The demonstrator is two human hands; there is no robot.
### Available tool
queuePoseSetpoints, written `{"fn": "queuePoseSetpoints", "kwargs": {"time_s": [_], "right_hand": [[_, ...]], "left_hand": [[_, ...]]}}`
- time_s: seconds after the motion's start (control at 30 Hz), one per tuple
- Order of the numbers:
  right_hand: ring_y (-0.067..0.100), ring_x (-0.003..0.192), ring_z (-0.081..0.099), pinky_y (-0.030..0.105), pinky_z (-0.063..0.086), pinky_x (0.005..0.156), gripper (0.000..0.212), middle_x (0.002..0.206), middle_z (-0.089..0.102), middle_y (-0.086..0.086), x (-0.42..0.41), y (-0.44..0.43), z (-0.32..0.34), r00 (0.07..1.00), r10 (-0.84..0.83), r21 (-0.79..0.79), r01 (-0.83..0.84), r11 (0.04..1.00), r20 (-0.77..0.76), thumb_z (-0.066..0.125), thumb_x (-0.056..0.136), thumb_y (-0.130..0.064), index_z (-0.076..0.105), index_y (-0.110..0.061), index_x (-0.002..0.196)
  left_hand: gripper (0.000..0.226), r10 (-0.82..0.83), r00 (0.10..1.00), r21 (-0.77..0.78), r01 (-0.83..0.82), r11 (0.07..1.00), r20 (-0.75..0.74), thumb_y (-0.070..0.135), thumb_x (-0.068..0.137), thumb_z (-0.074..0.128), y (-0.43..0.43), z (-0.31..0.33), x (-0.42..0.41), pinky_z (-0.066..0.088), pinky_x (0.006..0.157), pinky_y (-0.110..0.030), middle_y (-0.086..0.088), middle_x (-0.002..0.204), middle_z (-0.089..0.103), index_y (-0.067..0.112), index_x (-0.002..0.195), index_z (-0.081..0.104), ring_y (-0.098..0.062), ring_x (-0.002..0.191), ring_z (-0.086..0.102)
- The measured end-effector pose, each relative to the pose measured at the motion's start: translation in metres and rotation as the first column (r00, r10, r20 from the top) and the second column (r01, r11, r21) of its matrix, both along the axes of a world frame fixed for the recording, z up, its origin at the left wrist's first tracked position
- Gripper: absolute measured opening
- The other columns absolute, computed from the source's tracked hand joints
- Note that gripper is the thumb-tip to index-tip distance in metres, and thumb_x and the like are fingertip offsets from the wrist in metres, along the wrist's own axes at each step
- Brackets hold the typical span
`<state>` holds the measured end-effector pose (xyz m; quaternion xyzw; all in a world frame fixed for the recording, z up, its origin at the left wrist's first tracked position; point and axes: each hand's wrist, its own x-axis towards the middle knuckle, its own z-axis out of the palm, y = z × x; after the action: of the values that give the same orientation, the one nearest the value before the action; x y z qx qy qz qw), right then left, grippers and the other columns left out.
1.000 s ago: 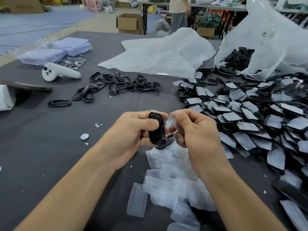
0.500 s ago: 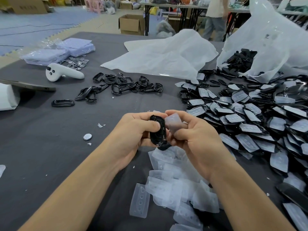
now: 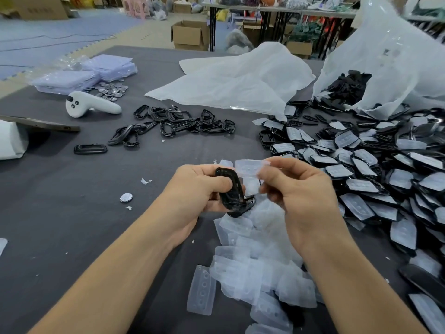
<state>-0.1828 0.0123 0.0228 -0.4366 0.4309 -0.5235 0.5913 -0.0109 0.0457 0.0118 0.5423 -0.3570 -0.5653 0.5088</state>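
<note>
Now the clear pad [image 3: 249,168] has come free of the black shell [image 3: 230,192]: the right hand [image 3: 302,196] pinches it just above, apart, and the left hand [image 3: 196,190] grips the shell (both over the heap of pads [image 3: 252,268] on the table [image 3: 72,213]). Separation looks done.

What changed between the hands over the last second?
The right hand, which half a second ago pressed the clear pad against the black shell, has drawn it up and rightward; the pad now shows beside the shell's top. Nothing was let go: the right hand still pinches the pad, the left hand still grips the shell. The pile of clear pads stayed.
</note>
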Motion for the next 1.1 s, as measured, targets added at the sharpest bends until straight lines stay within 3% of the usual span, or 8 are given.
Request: {"fn": "queuePoseSetpoints", "kwargs": {"time_s": [0.07, 0.17, 0.27, 0.4, 0.5, 0.63, 0.77, 1.1], "right_hand": [[0.009, 0.051, 0.057, 0.019, 0.046, 0.053, 0.028, 0.063, 0.069, 0.002, -0.005, -0.004, 0.002, 0.997, -0.022, 0.021, 0.021, 1.0, 0.068, 0.074, 0.083, 0.007, 0.08, -0.017, 0.07], [0.008, 0.056, 0.056, 0.017, 0.048, 0.056, 0.03, 0.065, 0.069, 0.001, -0.013, -0.005, 0.007, 0.984, 0.161, -0.033, -0.159, 0.987, 0.07, 0.07, 0.083, 0.009, 0.082, -0.017, 0.072], [0.005, 0.059, 0.063, 0.016, 0.05, 0.059, 0.03, 0.068, 0.075, 0.0, -0.011, 0.001, 0.007, 0.924, 0.284, -0.16, -0.33, 0.93, -0.257, 0.073, 0.08, 0.012, 0.083, -0.016, 0.075], [0.008, 0.064, 0.073, 0.033, 0.063, 0.068, 0.021, 0.068, 0.076, -0.009, -0.001, 0.009, -0.002, 0.812, 0.041, -0.245, -0.223, 0.944, -0.582, 0.088, 0.075, -0.007, 0.081, -0.027, 0.076], [0.004, 0.065, 0.071, 0.03, 0.06, 0.065, 0.019, 0.067, 0.073, -0.019, 0.002, 0.013, -0.005, 0.753, -0.128, -0.387, -0.178, 0.905, -0.645, 0.089, 0.075, -0.018, 0.079, -0.033, 0.078], [0.009, 0.065, 0.063, 0.027, 0.052, 0.059, 0.014, 0.067, 0.069, -0.016, 0.003, 0.014, -0.009, 0.7, -0.241, -0.505, -0.194, 0.841, -0.672, 0.088, 0.078, -0.024, 0.078, -0.032, 0.082], [0.005, 0.066, 0.057, 0.01, 0.036, 0.058, 0.012, 0.061, 0.058, -0.021, 0.005, 0.014, -0.012, 0.657, -0.328, -0.561, -0.176, 0.809, -0.679, 0.089, 0.077, -0.027, 0.077, -0.029, 0.078], [0.007, 0.068, 0.06, 0.015, 0.044, 0.058, 0.016, 0.063, 0.06, -0.019, 0.007, 0.016, -0.014, 0.647, -0.37, -0.572, -0.126, 0.811, -0.667, 0.086, 0.078, -0.026, 0.071, -0.028, 0.076]], "left_hand": [[0.033, 0.044, 0.992, -0.036, -0.04, 0.999, 0.119, -0.01, 0.095, 0.06, -0.001, -0.004, -0.001, 0.063, 0.058, -0.031, -0.017, 0.087, 0.079, 0.014, 0.087, 0.08, -0.022, 0.073, 0.077], [0.032, 0.064, 0.96, -0.076, -0.045, 0.996, 0.273, -0.007, 0.095, 0.062, -0.002, -0.007, -0.005, 0.066, 0.07, -0.046, -0.013, 0.079, 0.076, 0.02, 0.102, 0.078, -0.028, 0.076, 0.076], [0.027, 0.016, 0.95, -0.101, 0.017, 0.995, 0.312, -0.001, 0.095, 0.068, 0.0, -0.006, -0.007, 0.066, 0.073, -0.051, -0.032, 0.089, 0.071, 0.02, 0.107, 0.079, -0.044, 0.085, 0.074], [0.024, -0.101, 0.954, -0.124, 0.141, 0.982, 0.281, 0.001, 0.097, 0.067, 0.005, -0.003, -0.009, 0.058, 0.09, -0.064, -0.02, 0.095, 0.079, 0.018, 0.106, 0.081, -0.045, 0.098, 0.074], [0.022, -0.181, 0.955, -0.125, 0.215, 0.969, 0.234, 0.003, 0.099, 0.066, 0.007, -0.001, -0.007, 0.061, 0.091, -0.054, -0.015, 0.101, 0.08, 0.014, 0.113, 0.079, -0.039, 0.099, 0.076], [0.043, -0.261, 0.951, -0.12, 0.282, 0.952, 0.168, -0.016, 0.098, 0.049, 0.008, 0.001, -0.003, 0.061, 0.076, -0.026, -0.019, 0.108, 0.078, 0.01, 0.121, 0.075, -0.03, 0.1, 0.077], [0.05, -0.26, 0.959, -0.126, 0.273, 0.954, 0.114, -0.022, 0.095, 0.043, 0.009, 0.003, -0.005, 0.06, 0.073, -0.023, -0.025, 0.11, 0.076, 0.007, 0.119, 0.075, -0.027, 0.097, 0.076], [0.042, -0.246, 0.968, -0.118, 0.249, 0.961, 0.046, -0.019, 0.092, 0.049, 0.009, 0.005, -0.006, 0.061, 0.076, -0.024, -0.019, 0.104, 0.078, 0.004, 0.112, 0.078, -0.027, 0.092, 0.078]]}}
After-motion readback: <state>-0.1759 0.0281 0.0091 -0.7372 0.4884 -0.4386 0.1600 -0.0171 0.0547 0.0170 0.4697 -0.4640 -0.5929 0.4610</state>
